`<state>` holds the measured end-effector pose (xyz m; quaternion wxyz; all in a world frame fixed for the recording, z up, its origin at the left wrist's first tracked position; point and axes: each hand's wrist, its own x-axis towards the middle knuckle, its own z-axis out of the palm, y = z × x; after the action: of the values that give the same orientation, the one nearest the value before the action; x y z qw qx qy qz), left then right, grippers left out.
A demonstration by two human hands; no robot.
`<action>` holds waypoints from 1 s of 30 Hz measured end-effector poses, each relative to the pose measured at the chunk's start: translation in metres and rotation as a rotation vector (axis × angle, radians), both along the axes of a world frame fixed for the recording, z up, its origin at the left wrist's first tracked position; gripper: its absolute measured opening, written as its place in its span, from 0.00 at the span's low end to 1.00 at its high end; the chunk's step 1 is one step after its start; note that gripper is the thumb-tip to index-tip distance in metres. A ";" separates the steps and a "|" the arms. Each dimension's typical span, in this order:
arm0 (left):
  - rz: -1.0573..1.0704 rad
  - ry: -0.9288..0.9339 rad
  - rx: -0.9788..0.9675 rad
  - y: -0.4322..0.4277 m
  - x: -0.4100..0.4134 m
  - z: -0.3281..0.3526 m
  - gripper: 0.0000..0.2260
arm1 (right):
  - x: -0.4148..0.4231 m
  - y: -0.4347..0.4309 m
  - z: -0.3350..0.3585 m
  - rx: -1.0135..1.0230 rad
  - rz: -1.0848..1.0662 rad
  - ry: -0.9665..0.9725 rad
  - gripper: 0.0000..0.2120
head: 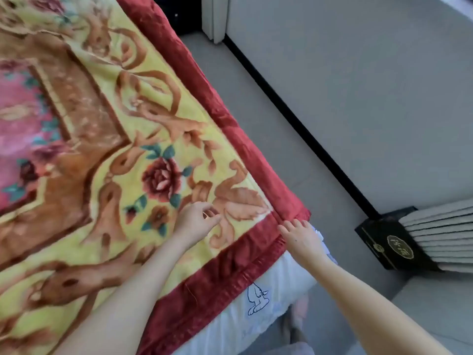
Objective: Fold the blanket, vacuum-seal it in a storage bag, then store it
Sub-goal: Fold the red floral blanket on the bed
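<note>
Grey floor (243, 111) runs along the bedside, meeting a pale wall (358, 73) at a black baseboard (294, 119). On the bed, spread flat and unfolded, lies the plush blanket (115, 124): yellow field, brown scrollwork, a dark red rose (161, 179) with teal leaves, and a wide red border (230, 272) all round. Its near corner sits right at the edge of the mattress, with the white bedsheet (276, 290) showing below it. On that sheet there's a small cartoon figure (257, 299) in blue outline.

Now the hands. The left hand (195, 224) is over the yellow field just inside the corner, fingers loosely curled, nothing in its hold; I can't say whether it touches the pile. The right hand (303, 239) reaches to the very corner of the red border, fingertips on its edge. The thumb is hidden, so whether it has pinched the cloth I cannot tell.

Over on the floor by the wall stands a black box (378, 234) with a gold emblem (399, 247) bearing characters too blurred to read. Pressed against it is a stack of grey folded layers (440, 231).
</note>
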<state>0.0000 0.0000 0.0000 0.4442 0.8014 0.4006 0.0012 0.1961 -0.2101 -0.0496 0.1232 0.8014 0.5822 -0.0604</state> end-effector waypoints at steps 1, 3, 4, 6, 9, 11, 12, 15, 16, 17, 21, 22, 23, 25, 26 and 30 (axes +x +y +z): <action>-0.010 0.045 -0.012 -0.004 0.013 -0.008 0.03 | 0.012 0.000 -0.014 -0.027 0.043 0.000 0.19; 0.017 0.139 -0.024 -0.014 0.038 -0.024 0.05 | 0.036 -0.001 -0.040 -0.125 0.126 0.036 0.27; 0.043 0.183 -0.056 -0.022 0.048 -0.032 0.06 | 0.047 0.000 -0.049 -0.159 0.165 0.022 0.29; 0.099 0.251 -0.082 -0.037 0.066 -0.048 0.09 | 0.068 0.002 -0.067 -0.141 0.310 0.044 0.25; 0.142 0.314 -0.139 -0.061 0.083 -0.062 0.09 | 0.092 0.007 -0.082 -0.049 0.546 0.088 0.19; 0.171 0.313 -0.158 -0.076 0.091 -0.065 0.07 | 0.106 0.014 -0.083 -0.050 0.592 0.147 0.17; 0.168 0.299 -0.186 -0.083 0.092 -0.066 0.07 | 0.112 0.017 -0.082 -0.022 0.587 0.195 0.14; 0.081 0.319 -0.250 -0.100 0.086 -0.070 0.16 | 0.123 0.023 -0.064 0.116 0.493 0.396 0.12; 0.037 0.356 -0.254 -0.104 0.084 -0.070 0.23 | 0.125 0.028 -0.055 0.166 0.459 0.441 0.13; 0.000 0.380 -0.233 -0.107 0.083 -0.070 0.28 | 0.126 0.036 -0.046 0.196 0.442 0.470 0.14; 0.036 0.312 0.065 -0.108 0.071 -0.059 0.20 | 0.125 0.074 -0.017 0.261 0.429 0.455 0.12; 0.104 0.298 0.121 -0.101 0.061 -0.055 0.16 | 0.126 0.084 -0.013 0.278 0.442 0.426 0.11; 0.171 0.294 0.171 -0.092 0.050 -0.051 0.13 | 0.127 0.094 -0.010 0.279 0.462 0.395 0.12; 0.257 0.313 0.234 -0.070 0.030 -0.043 0.09 | 0.127 0.110 -0.004 0.219 0.496 0.355 0.13; 0.282 0.318 0.236 -0.060 0.025 -0.037 0.08 | 0.128 0.115 -0.004 0.173 0.512 0.354 0.12; 0.353 0.293 0.295 -0.020 0.037 -0.011 0.05 | 0.153 0.125 -0.002 -0.007 0.502 0.349 0.11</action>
<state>0.0373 -0.0204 -0.0108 0.2529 0.7667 0.5897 0.0208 0.3488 -0.0856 -0.0514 0.0353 0.6094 0.7743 -0.1669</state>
